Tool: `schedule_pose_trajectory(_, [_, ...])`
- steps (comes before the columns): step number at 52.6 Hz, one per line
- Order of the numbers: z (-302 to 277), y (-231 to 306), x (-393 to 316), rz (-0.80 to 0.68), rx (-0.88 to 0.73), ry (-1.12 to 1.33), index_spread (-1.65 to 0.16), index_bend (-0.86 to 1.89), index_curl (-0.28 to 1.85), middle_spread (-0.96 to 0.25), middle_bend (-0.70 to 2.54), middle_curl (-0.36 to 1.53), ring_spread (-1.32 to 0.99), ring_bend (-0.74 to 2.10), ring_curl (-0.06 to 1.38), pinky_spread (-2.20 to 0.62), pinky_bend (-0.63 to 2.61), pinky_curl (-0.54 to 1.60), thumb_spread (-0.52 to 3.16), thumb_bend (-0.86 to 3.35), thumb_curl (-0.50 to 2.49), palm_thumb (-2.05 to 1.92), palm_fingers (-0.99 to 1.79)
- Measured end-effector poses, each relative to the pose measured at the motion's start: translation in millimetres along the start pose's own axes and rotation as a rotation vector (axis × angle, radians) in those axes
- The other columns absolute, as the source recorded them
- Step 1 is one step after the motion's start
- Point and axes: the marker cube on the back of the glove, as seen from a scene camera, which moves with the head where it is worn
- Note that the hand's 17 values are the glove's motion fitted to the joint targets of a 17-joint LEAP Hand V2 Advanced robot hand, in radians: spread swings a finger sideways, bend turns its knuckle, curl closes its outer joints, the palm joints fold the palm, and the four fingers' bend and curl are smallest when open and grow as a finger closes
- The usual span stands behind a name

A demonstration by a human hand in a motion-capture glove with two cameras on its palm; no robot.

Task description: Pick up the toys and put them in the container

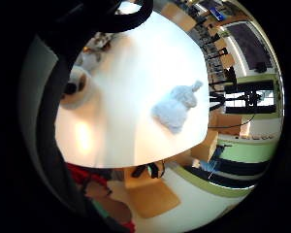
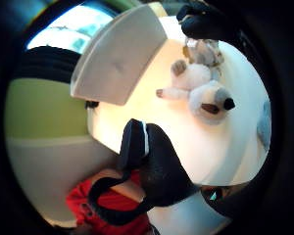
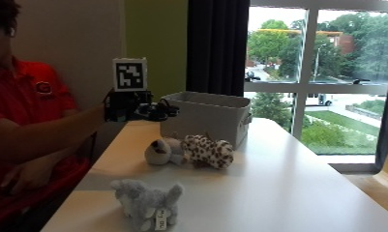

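Gloved right hand (image 3: 137, 109) hangs above the table (image 3: 296, 193) at the container's (image 3: 206, 116) 9 o'clock, fingers loosely spread and holding nothing. Three toys lie unpicked: grey plush (image 3: 146, 202) near the front edge at roughly 6 o'clock of the container, and the spotted plush (image 3: 208, 151) touching the white-faced plush (image 3: 158, 151) just in front of the box, so I'd judge the clean move is straight down onto the white-faced one, pinch its body, lift clear of the wall. Bare tabletop toward 3 o'clock; the person's side edge is close.
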Motion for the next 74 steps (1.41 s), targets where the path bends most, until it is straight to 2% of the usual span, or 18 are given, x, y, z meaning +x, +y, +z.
schedule_pose_trajectory(5, [2, 1, 8, -0.025, 0.002, 0.064, -0.25, 0.38, 0.12, -0.09, 0.16, 0.05, -0.08, 0.14, 0.01, 0.01, 0.44, 0.13, 0.72, -0.03, 0.04, -0.04, 0.11])
schedule_pose_trajectory(9, [3, 0, 6, 0.026, 0.001, 0.022, -0.3, 0.4, 0.16, -0.11, 0.17, 0.08, -0.11, 0.16, 0.03, 0.02, 0.47, 0.16, 0.9, -0.03, 0.06, -0.05, 0.08])
schedule_pose_trajectory(16, [7, 3, 4, -0.018, -0.01, 0.021, -0.36, 0.43, 0.2, -0.13, 0.18, 0.12, -0.13, 0.17, 0.05, 0.02, 0.51, 0.2, 1.08, -0.04, 0.1, -0.05, 0.05])
schedule_pose_trajectory(21, [9, 3, 9, 0.019, -0.006, 0.028, -0.38, 0.43, 0.22, -0.14, 0.19, 0.15, -0.14, 0.18, 0.06, 0.02, 0.52, 0.22, 1.14, -0.04, 0.12, -0.05, 0.04])
schedule_pose_trajectory(38, [12, 5, 28, 0.063, 0.007, 0.039, -0.39, 0.42, 0.28, -0.14, 0.18, 0.22, -0.15, 0.19, 0.11, 0.02, 0.54, 0.27, 1.22, -0.05, 0.16, -0.06, -0.01])
schedule_pose_trajectory(44, [16, 5, 28, 0.026, 0.029, 0.006, -0.4, 0.36, 0.28, -0.14, 0.18, 0.24, -0.15, 0.2, 0.14, 0.02, 0.56, 0.28, 1.22, -0.05, 0.17, -0.06, -0.03])
schedule_pose_trajectory(50, [24, 0, 27, 0.051, 0.034, 0.0, -0.4, 0.31, 0.29, -0.14, 0.17, 0.25, -0.14, 0.18, 0.15, 0.03, 0.62, 0.31, 1.21, -0.05, 0.18, -0.06, -0.03])
schedule_pose_trajectory(74, [70, -18, -9, -0.014, -0.079, 0.022, -0.42, 0.19, 0.31, -0.14, 0.16, 0.25, -0.13, 0.27, 0.22, 0.04, 0.82, 0.37, 1.19, -0.04, 0.22, -0.04, 0.03])
